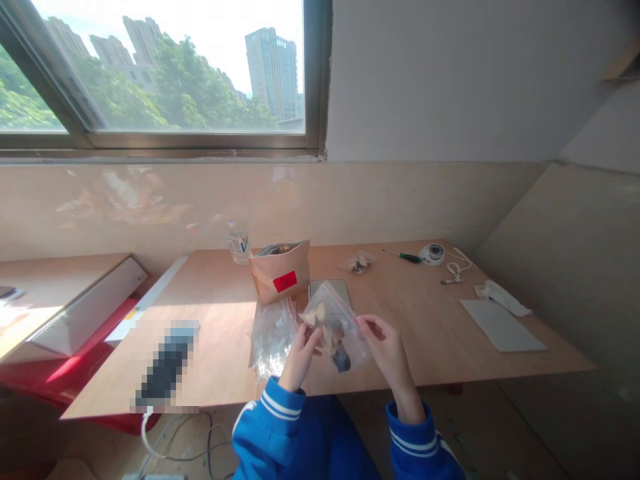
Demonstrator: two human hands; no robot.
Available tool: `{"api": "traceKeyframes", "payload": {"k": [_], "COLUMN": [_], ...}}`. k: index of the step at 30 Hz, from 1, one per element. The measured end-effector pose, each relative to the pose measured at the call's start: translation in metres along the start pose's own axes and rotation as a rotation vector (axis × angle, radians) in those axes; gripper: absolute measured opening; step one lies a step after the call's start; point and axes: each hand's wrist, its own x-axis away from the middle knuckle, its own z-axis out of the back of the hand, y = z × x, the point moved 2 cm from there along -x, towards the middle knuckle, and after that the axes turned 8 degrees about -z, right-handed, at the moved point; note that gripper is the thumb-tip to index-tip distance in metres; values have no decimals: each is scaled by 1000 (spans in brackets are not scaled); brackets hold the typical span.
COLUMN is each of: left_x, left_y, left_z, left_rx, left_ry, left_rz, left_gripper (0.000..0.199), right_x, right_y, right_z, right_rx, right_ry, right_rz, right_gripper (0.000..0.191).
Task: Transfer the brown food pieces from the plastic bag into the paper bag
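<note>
Between my hands hangs a clear zip bag (pixel 345 327) with tan pieces and a dark piece inside. My left hand (pixel 304 350) grips its left side, fingers closed against the plastic. At the upper right edge of the bag, my right hand (pixel 383 340) pinches the plastic near the red zip line. Below and left of it lie several empty-looking clear bags (pixel 273 340) on the table. Just behind them stands an open brown paper pouch (pixel 275 280) with a red label. A flat pale-topped device (pixel 336 291) is partly hidden behind the held bag.
A second small filled bag (pixel 360 263) lies farther back. At the back right are a green-handled screwdriver (pixel 410 257), a white dome camera (pixel 433 254) with its cable, a white cloth (pixel 503 298) and a grey sheet (pixel 503 325). A bottle (pixel 239 245) stands back left; a blurred-out dark object (pixel 167 367) lies front left.
</note>
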Motion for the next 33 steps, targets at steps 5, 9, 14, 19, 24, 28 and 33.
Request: {"api": "traceKeyframes", "payload": {"k": [5,9,14,19,24,28,33], "left_x": [11,22,23,27,33,37,39], "left_y": [18,34,31,29,49,67,68], "left_z": [-11,-20,-8,6,9,2,-4], "left_rx": [-3,99,67,-105,-269,-308,-300], "left_ry": [12,-164,-11,4,-78,-119,-100], "left_rz": [-82,-25,-38,-148,-288,-331,-283], "left_gripper": [39,43,44,39,34,34,36], "right_x": [5,14,25,30,30,29,26], "right_y": [-4,-7,-11,-11,-16,-18,-16], "right_z": [-18,-42,-63,-68,-65,-61,-55], "right_rx": [79,53,83,50,-33,-84,-94], "right_ry": [33,-87,-198,-212,-175,-53,30], "right_rz": [42,17,-24,-8,3,19,34], "right_gripper": [31,27,29,29,28,26,29]}}
